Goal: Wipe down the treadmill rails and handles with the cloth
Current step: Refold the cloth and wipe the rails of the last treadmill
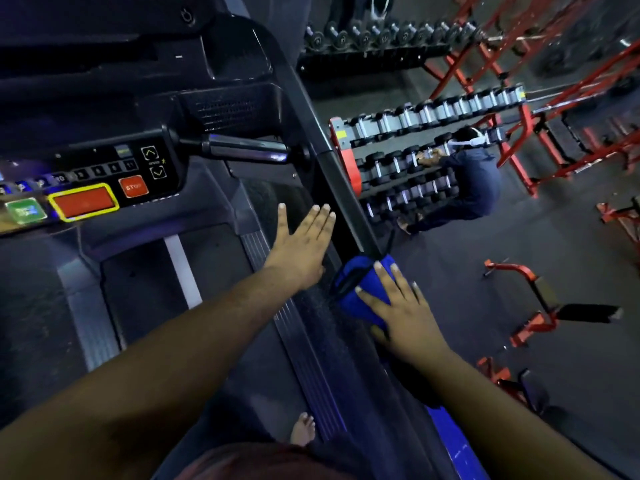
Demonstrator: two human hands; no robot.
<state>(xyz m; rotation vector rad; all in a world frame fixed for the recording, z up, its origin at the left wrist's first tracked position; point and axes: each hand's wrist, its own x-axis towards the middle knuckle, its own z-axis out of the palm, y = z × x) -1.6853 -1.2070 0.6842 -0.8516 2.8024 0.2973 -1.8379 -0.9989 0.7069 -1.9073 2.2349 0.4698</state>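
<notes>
The right hand (403,315) presses the blue cloth (360,289) flat-fingered onto the black treadmill rail (346,192), while the left hand (301,244) hovers beside it, fingers straight.

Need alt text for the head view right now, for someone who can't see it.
The right hand presses a blue cloth onto the treadmill's right side rail, fingers flat. The left hand hovers open beside it, near the console.

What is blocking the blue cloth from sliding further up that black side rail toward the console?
Nothing visible. The right hand presses the blue cloth on the side rail, and the rail above it looks bare. The left hand hovers open beside the rail, not on it.
</notes>
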